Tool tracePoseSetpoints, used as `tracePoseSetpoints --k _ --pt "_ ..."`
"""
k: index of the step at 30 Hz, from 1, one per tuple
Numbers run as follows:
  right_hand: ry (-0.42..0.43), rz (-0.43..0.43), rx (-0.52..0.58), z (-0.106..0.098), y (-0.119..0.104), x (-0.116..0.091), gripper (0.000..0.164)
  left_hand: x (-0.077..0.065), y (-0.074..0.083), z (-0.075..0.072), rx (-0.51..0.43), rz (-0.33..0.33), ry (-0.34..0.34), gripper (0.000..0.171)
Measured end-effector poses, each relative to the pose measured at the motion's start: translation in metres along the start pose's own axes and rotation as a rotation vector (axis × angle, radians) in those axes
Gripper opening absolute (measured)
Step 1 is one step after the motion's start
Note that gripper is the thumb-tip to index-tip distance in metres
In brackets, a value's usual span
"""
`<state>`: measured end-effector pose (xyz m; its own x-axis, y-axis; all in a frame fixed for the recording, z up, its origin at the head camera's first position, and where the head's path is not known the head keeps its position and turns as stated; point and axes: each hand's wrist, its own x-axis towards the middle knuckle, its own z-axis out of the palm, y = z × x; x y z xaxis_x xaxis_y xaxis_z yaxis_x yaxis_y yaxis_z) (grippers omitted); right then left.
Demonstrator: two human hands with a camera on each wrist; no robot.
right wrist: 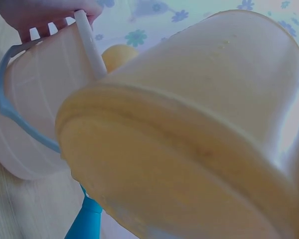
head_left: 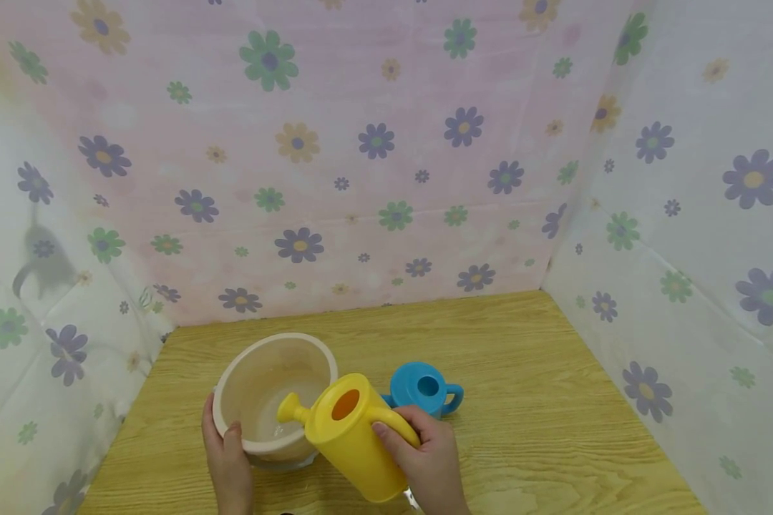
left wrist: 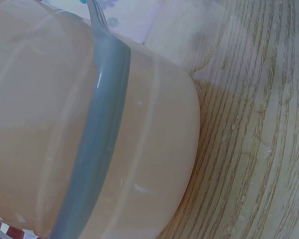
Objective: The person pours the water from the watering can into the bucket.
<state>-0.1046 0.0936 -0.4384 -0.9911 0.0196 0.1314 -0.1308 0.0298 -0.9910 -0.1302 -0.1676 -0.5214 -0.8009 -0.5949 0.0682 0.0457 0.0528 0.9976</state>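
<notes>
In the head view a cream bucket (head_left: 248, 390) with a grey carrying handle (left wrist: 102, 114) tips toward the right, its mouth facing up. My left hand (head_left: 228, 458) grips its near left rim, thumb at the rim and fingers along the outer wall. My right hand (head_left: 428, 458) holds a yellow watering can (head_left: 354, 450) by its handle. The can leans left, so its round sprinkler head (head_left: 288, 408) hangs over the bucket's mouth. Shiny wet spots show on the bucket's inner bottom. Seen from the right wrist, the can's underside (right wrist: 164, 169) fills much of the view.
Behind the yellow can stands a blue watering can (head_left: 415, 383), partly hidden by it and my right hand. The wood-grain table (head_left: 554, 400) has water drops (left wrist: 269, 150) beside the bucket. Flower-patterned sheets (head_left: 386, 164) rise at the back and both sides.
</notes>
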Motion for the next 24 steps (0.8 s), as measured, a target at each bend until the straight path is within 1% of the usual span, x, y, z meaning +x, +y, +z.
tracePoseSetpoints --k 9,18,24 --pt "0.004 -0.04 -0.007 0.0005 0.0023 -0.0005 0.012 0.0003 0.0008 -0.0004 0.018 -0.017 0.0 0.052" --pt "-0.021 -0.082 0.029 0.0018 0.0052 -0.0013 0.01 0.0009 -0.0014 -0.0008 0.008 -0.026 -0.011 0.051" --pt "0.0 -0.113 -0.018 0.0037 0.0083 -0.0012 0.011 0.0009 -0.0021 -0.0005 0.01 -0.016 -0.008 0.052"
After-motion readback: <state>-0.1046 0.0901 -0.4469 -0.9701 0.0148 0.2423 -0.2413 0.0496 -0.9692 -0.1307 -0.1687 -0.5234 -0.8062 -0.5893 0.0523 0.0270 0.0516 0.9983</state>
